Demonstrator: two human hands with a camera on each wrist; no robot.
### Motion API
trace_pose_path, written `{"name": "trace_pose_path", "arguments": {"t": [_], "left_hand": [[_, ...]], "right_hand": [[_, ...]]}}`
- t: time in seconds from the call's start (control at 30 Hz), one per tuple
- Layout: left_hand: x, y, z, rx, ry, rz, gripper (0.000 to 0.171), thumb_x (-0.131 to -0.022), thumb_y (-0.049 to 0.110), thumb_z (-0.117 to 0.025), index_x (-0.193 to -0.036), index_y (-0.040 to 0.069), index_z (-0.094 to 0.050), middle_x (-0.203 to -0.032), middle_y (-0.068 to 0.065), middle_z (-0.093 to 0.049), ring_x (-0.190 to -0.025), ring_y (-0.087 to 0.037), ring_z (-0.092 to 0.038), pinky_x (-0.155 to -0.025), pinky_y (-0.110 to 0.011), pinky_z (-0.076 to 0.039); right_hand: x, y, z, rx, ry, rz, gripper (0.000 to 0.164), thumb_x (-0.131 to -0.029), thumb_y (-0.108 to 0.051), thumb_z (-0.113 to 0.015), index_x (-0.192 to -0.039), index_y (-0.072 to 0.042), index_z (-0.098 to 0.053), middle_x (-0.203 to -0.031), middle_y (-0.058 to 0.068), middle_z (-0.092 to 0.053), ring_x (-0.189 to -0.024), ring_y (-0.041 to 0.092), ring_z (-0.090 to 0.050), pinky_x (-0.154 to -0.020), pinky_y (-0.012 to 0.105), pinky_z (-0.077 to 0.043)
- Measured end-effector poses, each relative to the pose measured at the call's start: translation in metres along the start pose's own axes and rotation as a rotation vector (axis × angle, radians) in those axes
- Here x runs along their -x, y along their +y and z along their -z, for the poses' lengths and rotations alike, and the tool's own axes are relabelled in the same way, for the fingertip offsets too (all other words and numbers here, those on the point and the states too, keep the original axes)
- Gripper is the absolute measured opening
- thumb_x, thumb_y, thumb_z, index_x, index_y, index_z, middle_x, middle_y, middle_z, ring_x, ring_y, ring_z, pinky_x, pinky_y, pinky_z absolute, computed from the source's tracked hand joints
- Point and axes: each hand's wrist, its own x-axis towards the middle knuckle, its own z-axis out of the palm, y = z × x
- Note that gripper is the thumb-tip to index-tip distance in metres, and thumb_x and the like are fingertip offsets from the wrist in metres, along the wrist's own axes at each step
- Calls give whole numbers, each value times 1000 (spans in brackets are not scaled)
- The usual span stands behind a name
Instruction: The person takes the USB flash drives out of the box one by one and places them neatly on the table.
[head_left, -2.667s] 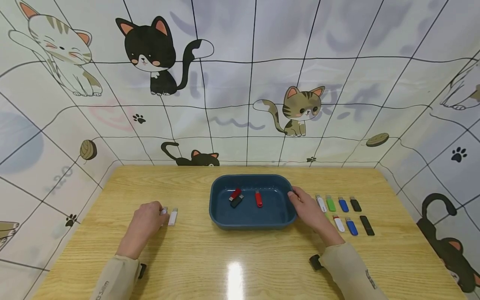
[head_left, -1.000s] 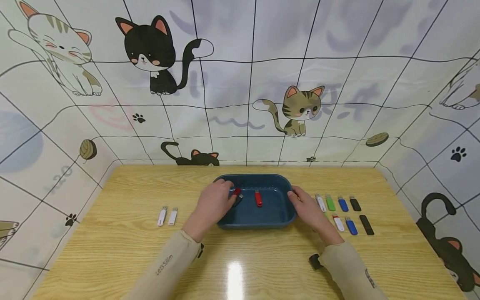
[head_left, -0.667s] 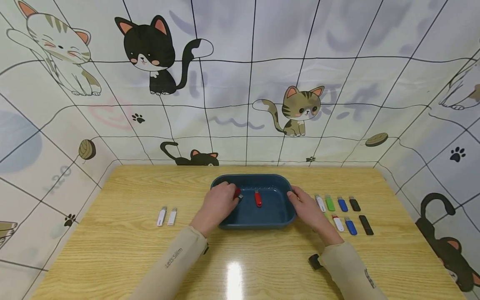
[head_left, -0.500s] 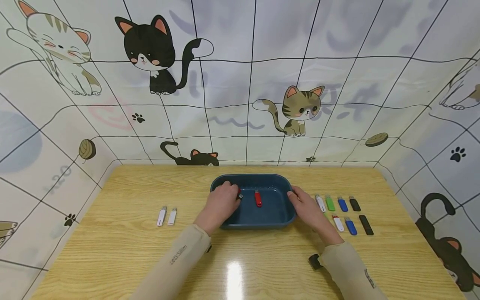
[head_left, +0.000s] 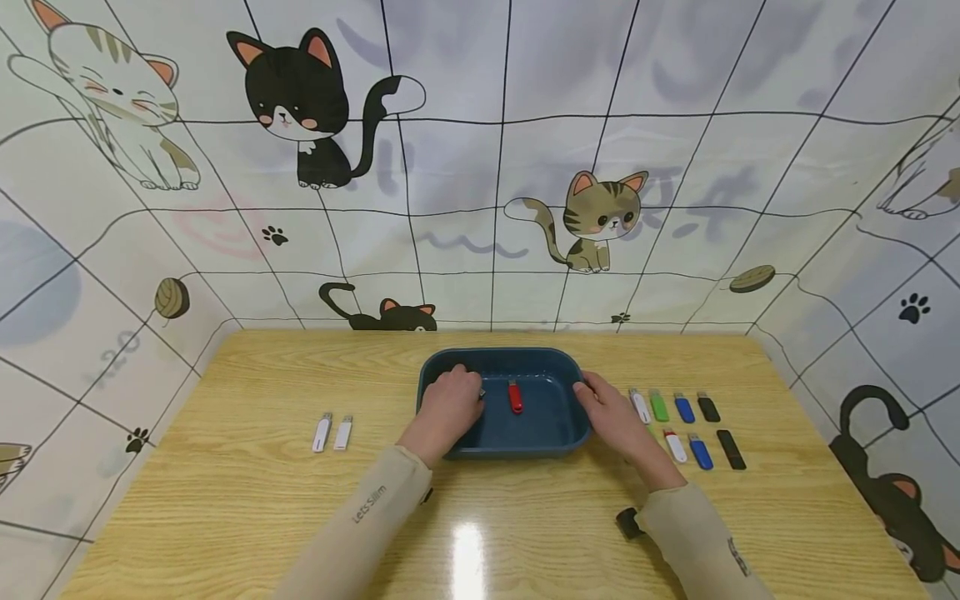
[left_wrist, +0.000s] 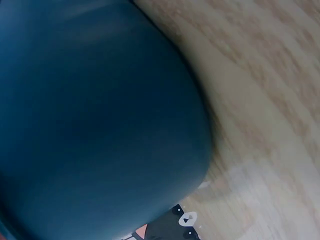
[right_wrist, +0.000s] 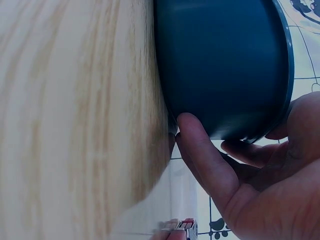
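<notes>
A dark blue rectangular dish [head_left: 517, 452] with rounded corners stands mid-table. My left hand [head_left: 450, 404] reaches over its left side, fingers bent down inside; the fingertips are hidden, so any hold on a USB stick there cannot be seen. Only a small metal plug peeks out beside that hand. To the right of it on the dish floor lies a red USB stick [head_left: 515, 397]. My right hand [head_left: 617, 417] grips the dish's right side, thumb at the rim and fingers against the outer wall [right_wrist: 225, 65]. The left wrist view shows only the dish's outer wall [left_wrist: 100, 115] and the table.
Two white USB sticks [head_left: 342, 433] lie side by side at the left. Right of the right hand, several USB sticks sit in two rows, including a green one [head_left: 659, 406], a blue one [head_left: 701, 452] and a black one [head_left: 731, 450]. A cat-patterned cloth surrounds the table.
My left hand left a white USB stick at the left and moved right into the dish, covering the dark red and black sticks there. The right hand stayed at the dish's side.
</notes>
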Motion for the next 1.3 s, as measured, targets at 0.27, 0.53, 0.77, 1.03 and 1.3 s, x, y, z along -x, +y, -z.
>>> {"name": "trace_pose_path", "arguments": {"t": [0.27, 0.53, 0.77, 1.03, 1.3], "left_hand": [[2, 0, -4, 0, 23, -12, 12, -96, 14, -73, -97, 3, -77, -84, -12, -61, -73, -28, -64, -64, -45, -60], [2, -2, -8, -7, 20, -29, 8, -95, 9, -73, -100, 3, -74, -86, -13, -64, -76, -28, -67, -64, -44, -60], [1, -3, -10, 12, 11, -41, 9, -96, 7, -71, -102, 1, -73, -88, -14, -68, -77, -27, -68, -65, -43, -60], [2, -5, -7, 39, 19, -40, 7, -92, 5, -71, -85, 3, -71, -77, -11, -63, -70, -24, -62, -63, -42, -58], [11, -8, 0, 155, 114, -41, 6, -89, 7, -74, -90, 2, -70, -81, -7, -61, -75, -22, -58, -69, -39, -55]], "right_hand": [[-1, 0, -1, 10, 4, 2, 56, -114, -34, -37, -157, 2, -36, -157, 28, -42, -145, 46, -38, -115, 62, -34], [0, -2, 0, 6, -7, -4, 58, -114, -34, -36, -158, 4, -33, -158, 29, -38, -147, 47, -34, -117, 62, -32], [0, -2, 0, 10, -8, -4, 58, -114, -33, -35, -158, 4, -32, -160, 29, -37, -148, 47, -32, -118, 62, -31], [0, -1, 1, 8, -9, 6, 58, -114, -34, -35, -158, 4, -33, -159, 29, -38, -148, 47, -33, -117, 62, -31], [1, -2, 0, 8, -4, 2, 57, -114, -34, -36, -157, 3, -35, -157, 29, -41, -146, 47, -36, -116, 62, -33]]}}
